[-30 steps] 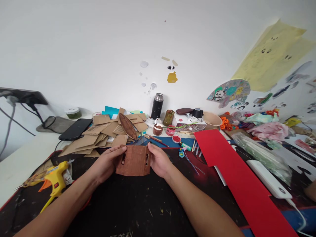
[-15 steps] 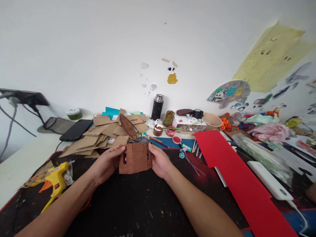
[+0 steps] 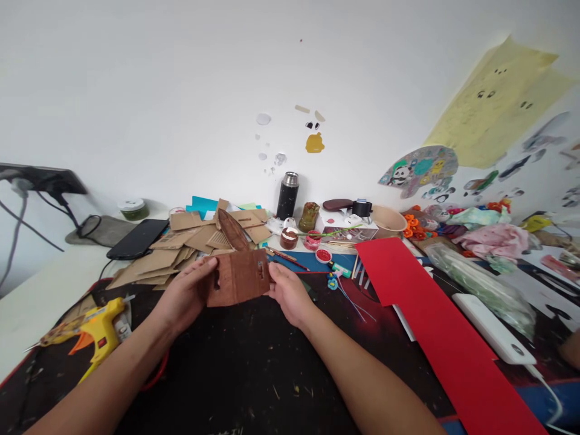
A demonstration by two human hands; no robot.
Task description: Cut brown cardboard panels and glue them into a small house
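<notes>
A brown-painted piece of cardboard [image 3: 242,283] with a cut slot near each end is held up above the black mat. My left hand [image 3: 193,293] grips its left end, thumb on the front face. At the opposite end, the fingers of my right hand [image 3: 292,295] are closed on the edge, partly hidden behind it. Just behind the cardboard lies a brown leaf-shaped piece [image 3: 232,229] on a heap of plain cardboard scraps [image 3: 158,261]. A yellow hot glue gun [image 3: 102,335] rests beside my left forearm.
A long red sheet [image 3: 430,326] crosses the right side, near a white power strip [image 3: 493,329]. Along the wall stand a black thermos [image 3: 288,196], paint pots [image 3: 289,238] and brushes [image 3: 290,258]. A phone [image 3: 138,238] lies at left. Part of another hand or arm [image 3: 571,350] shows at the right edge.
Both hands have moved the brown cardboard slightly left and up. It has turned, its right end now higher, and the right slot shows more plainly.
</notes>
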